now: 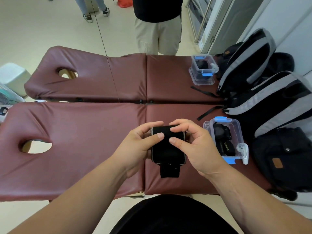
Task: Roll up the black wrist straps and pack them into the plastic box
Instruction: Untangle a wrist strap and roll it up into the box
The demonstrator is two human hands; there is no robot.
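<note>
A black wrist strap (167,152) with pale edging is held over the maroon padded table (84,149), partly rolled at its far end, with a narrower black tab hanging at its near end. My left hand (140,146) pinches the roll's left side between thumb and fingers. My right hand (194,146) pinches its right side the same way. Just to the right stands a clear plastic box (239,132) with blue latches, open on top, holding rolled black straps (224,142).
A white earbud-like case (244,153) leans on the box's right edge. Grey and black backpacks (273,105) crowd the table's right end. A second clear box (203,71) sits on the far table. A person (157,26) stands beyond it.
</note>
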